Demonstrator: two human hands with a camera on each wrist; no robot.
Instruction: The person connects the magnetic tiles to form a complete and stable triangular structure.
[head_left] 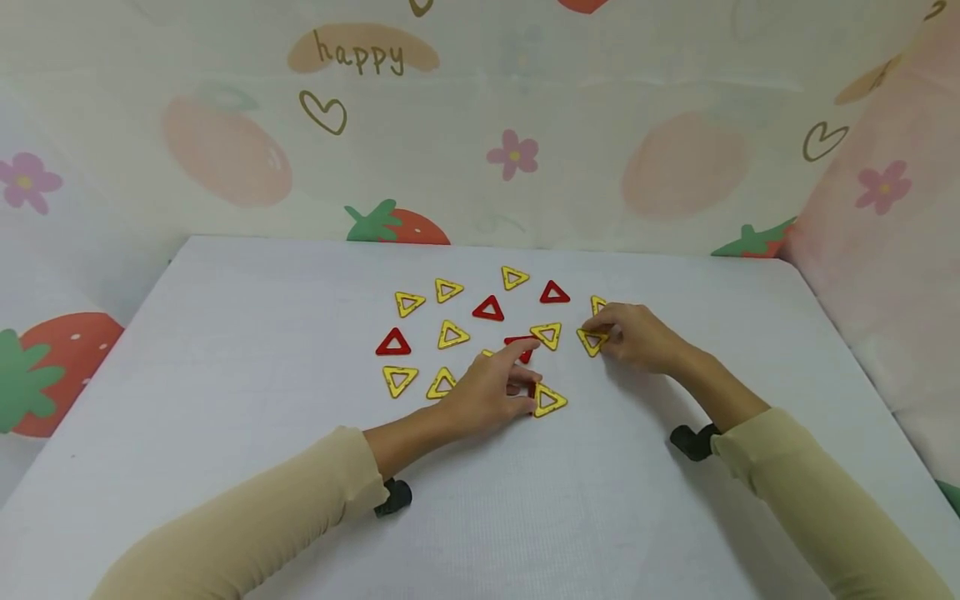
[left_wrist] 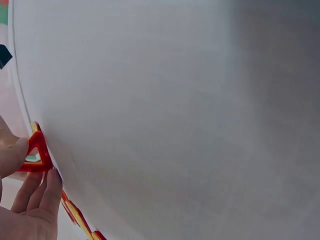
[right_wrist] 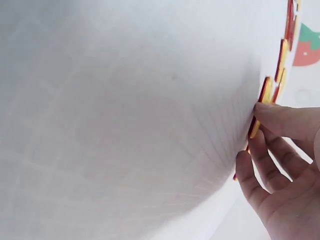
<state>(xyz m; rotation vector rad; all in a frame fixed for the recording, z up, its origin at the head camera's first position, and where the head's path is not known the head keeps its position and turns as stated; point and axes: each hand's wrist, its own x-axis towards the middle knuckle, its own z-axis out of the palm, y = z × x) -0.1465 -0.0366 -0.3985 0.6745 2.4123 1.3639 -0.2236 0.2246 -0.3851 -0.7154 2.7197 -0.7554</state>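
Toward the table's far edge, the left hand pinched one triangle; the right hand seemingly pinched another triangle.

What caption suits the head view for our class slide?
Left hand and right hand each hold a hollow yellow triangle among scattered red and yellow triangles on a white table.

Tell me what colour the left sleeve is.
Beige; the left sleeve shows best in the head view.
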